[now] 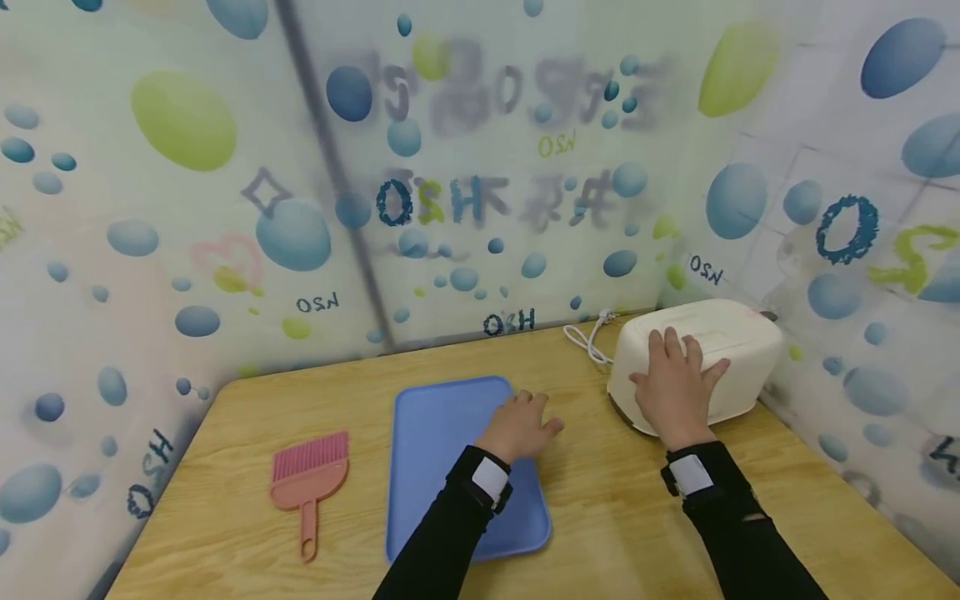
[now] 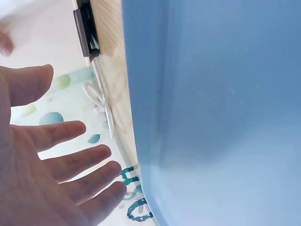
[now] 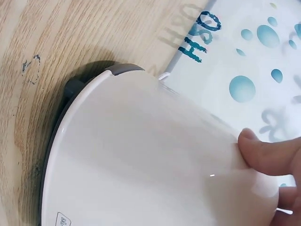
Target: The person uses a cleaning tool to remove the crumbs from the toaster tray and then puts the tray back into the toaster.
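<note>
A cream-white toaster-like appliance (image 1: 738, 358) with a dark base stands at the right of the table. My right hand (image 1: 678, 396) rests on its upper part with fingers spread. In the right wrist view the thumb (image 3: 265, 153) touches its edge, and the other fingers are mostly hidden. Over the right part of a blue rectangular tray (image 1: 431, 450) hovers my left hand (image 1: 517, 427), fingers loosely extended and nothing held. The left wrist view shows that palm (image 2: 37, 179) facing the appliance's side, with the tray's edge beside the fingertips.
A pink hand brush (image 1: 309, 479) lies left of the tray, bristles away from me. The appliance's white cord and plug (image 1: 592, 340) lie behind it, near the patterned back curtain (image 1: 465, 250). Similar patterned sheets enclose the left and right sides of the wooden table (image 1: 232, 492).
</note>
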`<state>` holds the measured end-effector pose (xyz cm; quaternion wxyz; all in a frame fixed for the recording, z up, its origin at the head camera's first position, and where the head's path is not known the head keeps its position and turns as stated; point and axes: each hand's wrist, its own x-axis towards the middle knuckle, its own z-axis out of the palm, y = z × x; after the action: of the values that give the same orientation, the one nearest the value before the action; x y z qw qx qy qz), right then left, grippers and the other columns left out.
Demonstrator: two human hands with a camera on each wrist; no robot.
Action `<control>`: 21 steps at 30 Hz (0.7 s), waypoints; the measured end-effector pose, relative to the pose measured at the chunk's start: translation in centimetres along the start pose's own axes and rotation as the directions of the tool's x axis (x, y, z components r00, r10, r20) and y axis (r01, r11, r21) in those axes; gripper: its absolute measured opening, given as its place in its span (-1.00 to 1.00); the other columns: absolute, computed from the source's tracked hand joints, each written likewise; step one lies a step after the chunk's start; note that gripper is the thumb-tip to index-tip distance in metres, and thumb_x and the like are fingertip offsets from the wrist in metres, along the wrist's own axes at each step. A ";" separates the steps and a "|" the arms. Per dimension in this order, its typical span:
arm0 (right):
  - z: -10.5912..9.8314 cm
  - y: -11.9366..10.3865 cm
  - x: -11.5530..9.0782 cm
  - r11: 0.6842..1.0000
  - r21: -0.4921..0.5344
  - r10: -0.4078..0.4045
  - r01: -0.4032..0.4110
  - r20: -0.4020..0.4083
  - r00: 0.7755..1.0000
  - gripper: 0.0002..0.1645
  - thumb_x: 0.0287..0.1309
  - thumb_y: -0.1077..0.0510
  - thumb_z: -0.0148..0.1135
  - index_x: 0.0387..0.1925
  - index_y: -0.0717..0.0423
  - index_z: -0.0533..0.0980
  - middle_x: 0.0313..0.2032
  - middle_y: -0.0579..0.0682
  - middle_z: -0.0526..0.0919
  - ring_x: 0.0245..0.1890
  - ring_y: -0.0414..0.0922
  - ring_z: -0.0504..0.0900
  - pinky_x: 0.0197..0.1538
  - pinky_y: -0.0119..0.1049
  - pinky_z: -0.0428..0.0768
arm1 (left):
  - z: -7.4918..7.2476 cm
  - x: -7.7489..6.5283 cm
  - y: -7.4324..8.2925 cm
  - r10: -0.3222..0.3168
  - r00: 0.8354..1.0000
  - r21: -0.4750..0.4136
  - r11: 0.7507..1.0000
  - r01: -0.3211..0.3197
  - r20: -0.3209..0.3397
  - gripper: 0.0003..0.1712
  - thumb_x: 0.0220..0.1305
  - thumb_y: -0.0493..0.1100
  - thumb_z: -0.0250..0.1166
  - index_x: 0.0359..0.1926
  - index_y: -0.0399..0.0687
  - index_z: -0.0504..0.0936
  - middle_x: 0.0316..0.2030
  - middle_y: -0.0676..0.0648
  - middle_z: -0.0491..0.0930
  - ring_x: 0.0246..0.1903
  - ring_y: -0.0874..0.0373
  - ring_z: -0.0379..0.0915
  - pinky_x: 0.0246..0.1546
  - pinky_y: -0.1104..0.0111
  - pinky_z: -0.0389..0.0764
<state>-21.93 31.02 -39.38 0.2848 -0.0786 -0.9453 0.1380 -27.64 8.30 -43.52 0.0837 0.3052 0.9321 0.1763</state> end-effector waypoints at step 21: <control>-2.0 0.2 -0.3 0.998 0.026 -0.063 0.061 0.099 0.993 -0.25 0.16 0.25 0.39 0.35 0.39 0.36 0.35 0.45 0.33 0.36 0.41 0.20 0.21 0.66 -0.15 | 1.6 2.6 2.9 -0.013 0.995 -0.207 0.978 0.033 0.095 -0.34 0.48 0.17 0.12 0.36 -0.18 0.47 0.29 -0.14 0.50 0.30 -0.01 0.41 0.25 0.20 0.44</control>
<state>-20.50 31.60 -38.00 0.2421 -0.0391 -0.9587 0.1438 -27.71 12.50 -44.05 0.1604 0.2917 0.9071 0.2577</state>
